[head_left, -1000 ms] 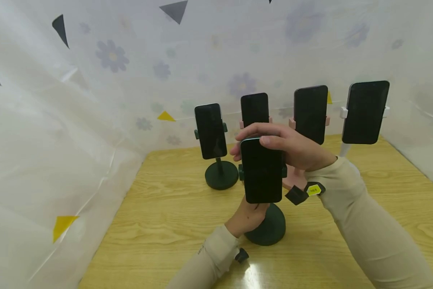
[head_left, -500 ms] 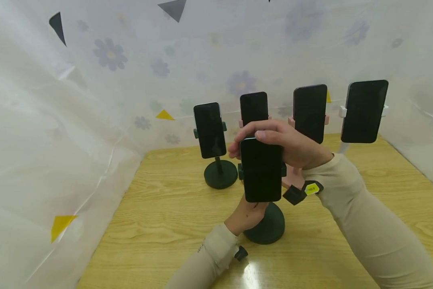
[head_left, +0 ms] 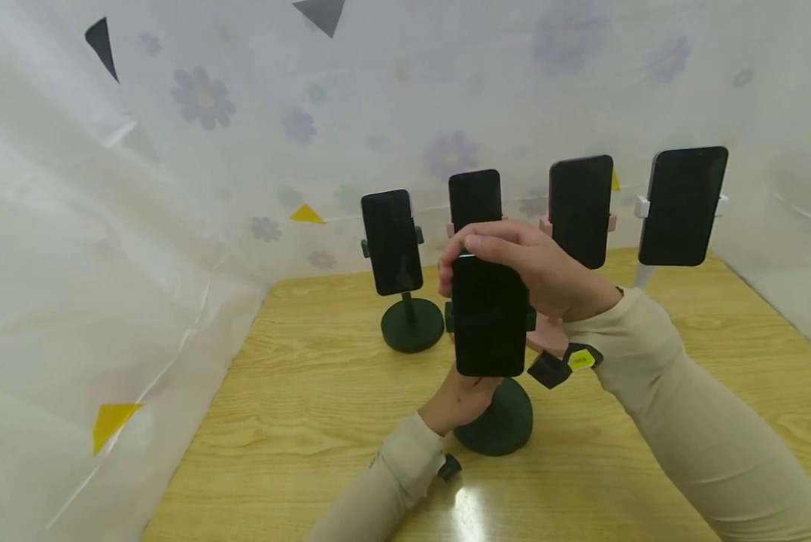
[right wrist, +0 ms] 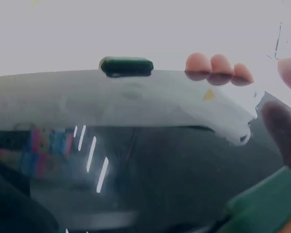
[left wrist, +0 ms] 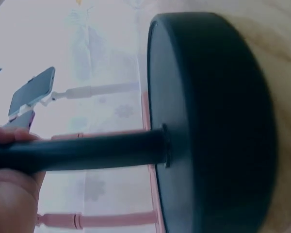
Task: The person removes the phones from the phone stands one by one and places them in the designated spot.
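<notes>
A black-screened smartphone stands upright in the clamp of a dark green phone stand at the front. Below the phone, my left hand grips the stand's pole; the left wrist view shows its fingers wrapped round the pole, above the thick round base. Over the phone's top end, my right hand holds on, thumb at the upper edge and fingers partly behind. Its fingertips show at the phone's far side in the right wrist view, near a green clamp pad.
Behind are several more phones in stands: a dark green one at left, pink ones in the middle, partly hidden by my right hand, and a white one at right. A wooden table carries them all, with white patterned sheeting around it.
My right thumb has slid a little left along the phone's top edge, and the right fingers have drawn closer to the phone. My left hand keeps its grip; the phone and stand hardly move.
</notes>
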The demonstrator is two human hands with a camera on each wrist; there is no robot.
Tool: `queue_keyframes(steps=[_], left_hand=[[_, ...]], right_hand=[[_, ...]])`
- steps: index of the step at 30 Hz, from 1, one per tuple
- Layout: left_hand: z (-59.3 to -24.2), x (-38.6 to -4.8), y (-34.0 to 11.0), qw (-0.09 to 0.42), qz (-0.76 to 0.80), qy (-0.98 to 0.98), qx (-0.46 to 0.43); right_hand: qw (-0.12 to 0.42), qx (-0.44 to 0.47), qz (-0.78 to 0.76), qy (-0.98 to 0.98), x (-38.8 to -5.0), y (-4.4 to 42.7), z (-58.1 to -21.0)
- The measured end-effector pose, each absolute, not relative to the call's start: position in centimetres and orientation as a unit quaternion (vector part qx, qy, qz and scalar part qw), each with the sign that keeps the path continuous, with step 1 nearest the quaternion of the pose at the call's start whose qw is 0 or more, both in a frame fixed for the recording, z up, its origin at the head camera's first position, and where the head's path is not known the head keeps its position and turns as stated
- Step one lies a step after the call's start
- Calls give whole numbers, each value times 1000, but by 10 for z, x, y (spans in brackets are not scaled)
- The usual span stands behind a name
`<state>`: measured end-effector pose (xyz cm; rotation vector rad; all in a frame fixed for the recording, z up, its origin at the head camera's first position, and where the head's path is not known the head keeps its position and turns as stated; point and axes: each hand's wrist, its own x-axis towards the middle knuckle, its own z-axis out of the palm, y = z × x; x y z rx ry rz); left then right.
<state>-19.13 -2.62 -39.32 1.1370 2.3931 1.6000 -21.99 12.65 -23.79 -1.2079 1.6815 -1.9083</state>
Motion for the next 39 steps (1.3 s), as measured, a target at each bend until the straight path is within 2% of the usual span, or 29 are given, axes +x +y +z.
queue_keyframes(steps=[3,5,7,12,17,24,29,32,39], left_hand=[[-407,-195,-25,-8,509,777,371],[-414,-198,-23,-5,511,780,360],[-416,-201,-23,17,520,780,347],[-414,-206,-22,114,566,761,298],[-415,-207,-21,144,581,752,274],[-415,-204,-20,125,596,746,271],[-395,-195,-22,112,568,762,290],[-384,-188,-21,84,548,769,318],[-394,-192,-20,47,545,762,347]], right_hand=[[163,-423,-666,593,-220,125,-238],[161,-422,-660,600,-220,125,-238],[160,-417,-657,607,-219,126,-237],[164,-403,-668,603,-219,127,-236],[173,-406,-684,581,-219,126,-238],[170,-401,-670,601,-218,125,-237],[163,-375,-676,613,-215,126,-233],[154,-364,-669,629,-214,127,-230],[150,-342,-662,650,-212,126,-226]])
